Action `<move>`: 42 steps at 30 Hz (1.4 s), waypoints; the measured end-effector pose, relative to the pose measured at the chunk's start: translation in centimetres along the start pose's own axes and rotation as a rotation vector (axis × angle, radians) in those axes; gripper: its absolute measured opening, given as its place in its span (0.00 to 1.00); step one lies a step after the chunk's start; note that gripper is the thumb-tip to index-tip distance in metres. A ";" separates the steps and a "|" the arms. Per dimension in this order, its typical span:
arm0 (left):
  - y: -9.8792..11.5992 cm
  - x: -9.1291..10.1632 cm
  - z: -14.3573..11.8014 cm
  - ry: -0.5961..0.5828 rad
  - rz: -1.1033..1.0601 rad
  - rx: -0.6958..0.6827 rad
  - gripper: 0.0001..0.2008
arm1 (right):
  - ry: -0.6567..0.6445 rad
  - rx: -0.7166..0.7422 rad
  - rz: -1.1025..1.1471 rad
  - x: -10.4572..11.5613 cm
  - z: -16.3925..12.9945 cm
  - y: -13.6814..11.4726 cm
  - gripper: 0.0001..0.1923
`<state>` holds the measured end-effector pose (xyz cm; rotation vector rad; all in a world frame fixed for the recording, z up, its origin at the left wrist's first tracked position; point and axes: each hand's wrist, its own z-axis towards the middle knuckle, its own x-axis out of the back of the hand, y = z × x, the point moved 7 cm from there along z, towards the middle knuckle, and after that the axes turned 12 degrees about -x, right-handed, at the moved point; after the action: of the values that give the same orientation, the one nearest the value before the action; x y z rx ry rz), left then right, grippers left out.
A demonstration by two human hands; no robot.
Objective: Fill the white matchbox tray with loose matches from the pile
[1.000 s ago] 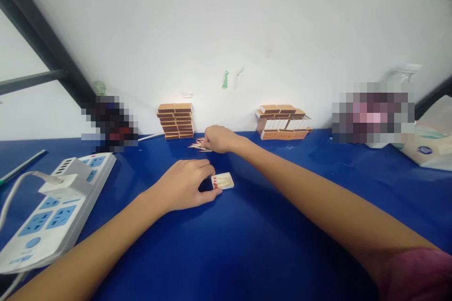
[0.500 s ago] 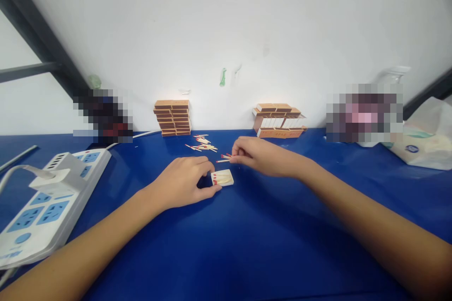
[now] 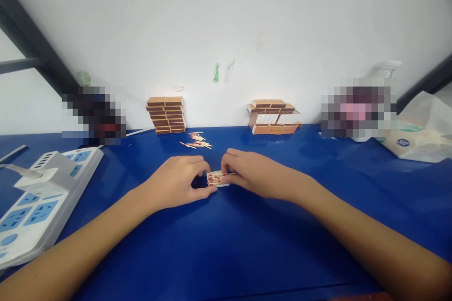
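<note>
The left hand (image 3: 180,183) is pinching the small open matchbox tray (image 3: 216,179) at table (image 3: 247,244) centre to steady it while the right hand (image 3: 249,174) is gripping what looks like a few matches (image 3: 219,176) over it, the loose match pile (image 3: 197,141) lying farther back.

Smooth blue table (image 3: 226,244) with a slight sheen; wooden matches (image 3: 197,141); tray (image 3: 217,178) probably matt cardboard.
</note>
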<state>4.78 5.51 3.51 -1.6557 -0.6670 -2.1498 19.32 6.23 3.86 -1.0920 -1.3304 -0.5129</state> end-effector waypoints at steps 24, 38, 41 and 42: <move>-0.1 -0.1 0.0 -0.008 0.029 0.007 0.15 | 0.083 0.045 0.036 0.5 -0.4 2.3 0.05; 0.1 -0.1 0.0 -0.010 0.042 -0.017 0.15 | 0.203 0.151 -0.031 0.1 -0.7 -0.4 0.09; 0.1 -0.1 0.1 -0.004 0.031 -0.019 0.14 | 0.210 0.119 -0.004 1.0 -0.9 0.1 0.09; 0.0 -0.1 0.1 -0.005 0.027 -0.017 0.14 | 0.198 0.114 0.000 1.2 -1.0 0.2 0.09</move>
<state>4.87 5.52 3.41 -1.6704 -0.6259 -2.1391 20.30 5.80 5.05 -0.9232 -1.1714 -0.5245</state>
